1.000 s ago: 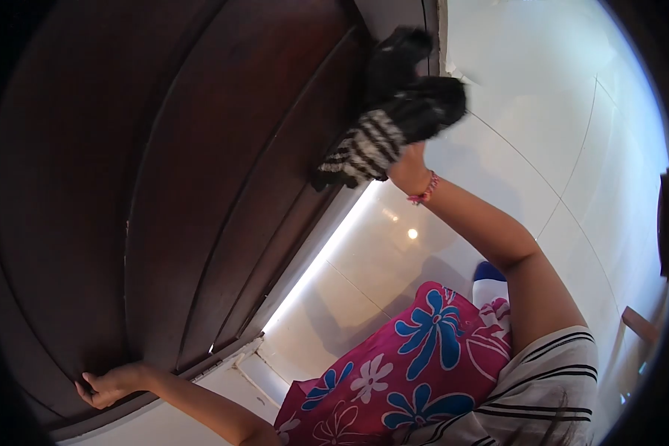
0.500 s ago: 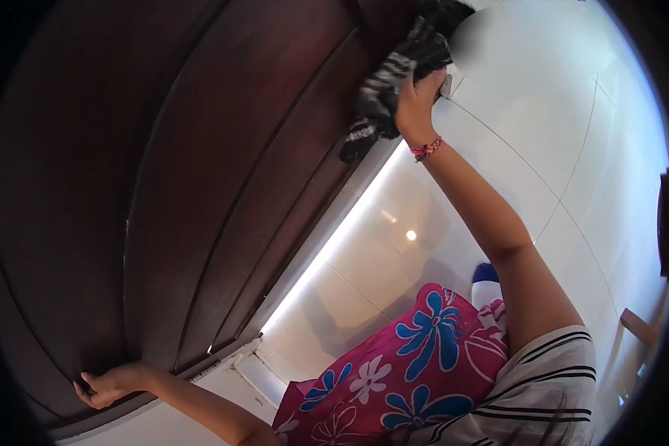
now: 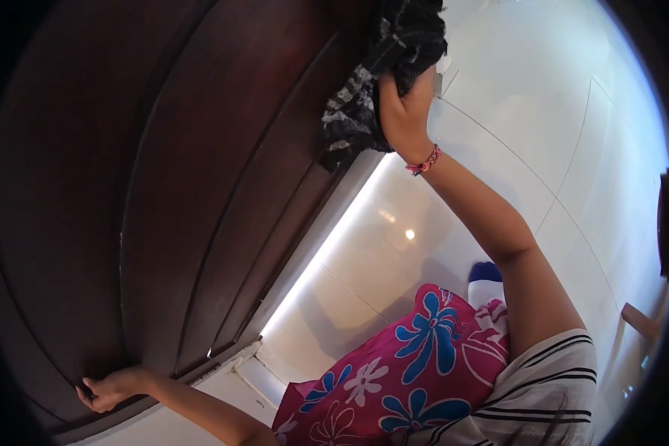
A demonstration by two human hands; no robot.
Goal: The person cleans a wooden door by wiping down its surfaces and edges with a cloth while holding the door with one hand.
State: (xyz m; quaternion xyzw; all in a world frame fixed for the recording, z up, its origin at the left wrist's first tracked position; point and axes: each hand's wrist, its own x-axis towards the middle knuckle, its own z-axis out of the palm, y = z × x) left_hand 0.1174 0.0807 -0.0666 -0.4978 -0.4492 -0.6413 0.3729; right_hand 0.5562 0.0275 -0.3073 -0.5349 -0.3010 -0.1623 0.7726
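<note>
The right hand [image 3: 409, 115] is clamped on a crumpled black cloth with white-grey stripes [image 3: 412, 44]. The thumb is visible; the remaining fingers are largely hidden by the fabric. The cloth lies against the dark brown, grooved wooden door [image 3: 186, 186], near the door's edge, at the top of the view. A braided pink-red bracelet [image 3: 425, 162] sits on the right wrist, just beside the cloth.

The left hand [image 3: 111, 388] is well apart from the right, at the lower left corner of the door. Its fingers are curled; whether they grip the door or only rest against it cannot be determined.

Possible faults, by judgement:

1. Snagging — the loose folds extend past the right hand and could catch on the door's edge or on an edge hidden behind the cloth.
2. Loss of grip — the cloth is bunched unevenly; drag on its free end could pull it from the fingers.
3. Door movement — if the door is free to swing, uneven pressure could shift it and pinch the left fingers.
4. Slipping — the white tiled floor [image 3: 498, 171] is glossy, and the white foot covering with a dark blue end [image 3: 486, 282] could slide if the person leans too far.
</note>
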